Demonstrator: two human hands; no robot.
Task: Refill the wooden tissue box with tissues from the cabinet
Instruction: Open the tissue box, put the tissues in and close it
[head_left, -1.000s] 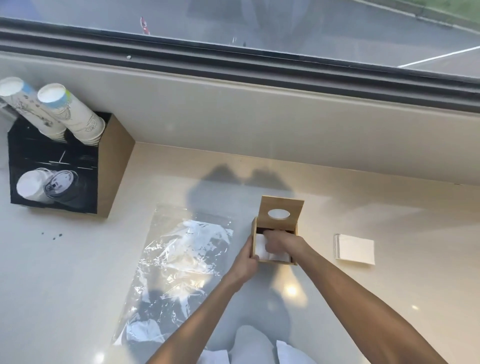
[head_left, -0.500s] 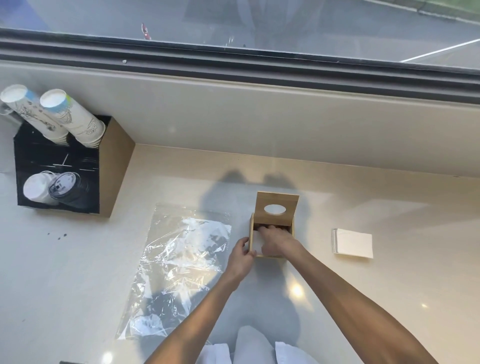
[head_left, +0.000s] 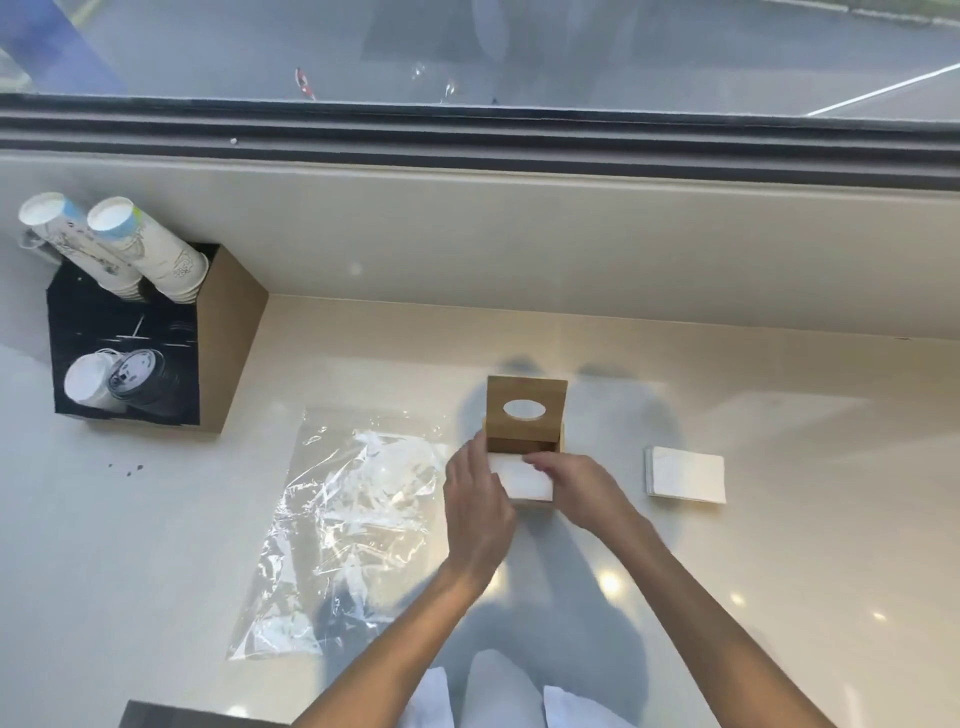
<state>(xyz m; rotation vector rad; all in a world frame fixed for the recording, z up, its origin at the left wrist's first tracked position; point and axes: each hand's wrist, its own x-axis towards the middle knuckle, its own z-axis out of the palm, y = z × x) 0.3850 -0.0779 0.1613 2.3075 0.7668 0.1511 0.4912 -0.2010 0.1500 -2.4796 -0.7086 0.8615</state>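
In the open wooden tissue box (head_left: 524, 415), your left hand (head_left: 475, 499) lies flat-fingered beside the tissues (head_left: 522, 480); your right hand (head_left: 582, 486) presses them. Square the stack before closing the lid (head_left: 527, 402).

A self-serve drinks corner, likely an office pantry or café — a dispenser (head_left: 156, 332) of paper cups (head_left: 150, 249) and lids (head_left: 130, 376) stands on a pale table (head_left: 779, 571) beneath a window (head_left: 519, 47) overlooking a road.

Soft window daylight, lamp glints and a body shadow on the glossy counter (head_left: 779, 545), edges bowed.
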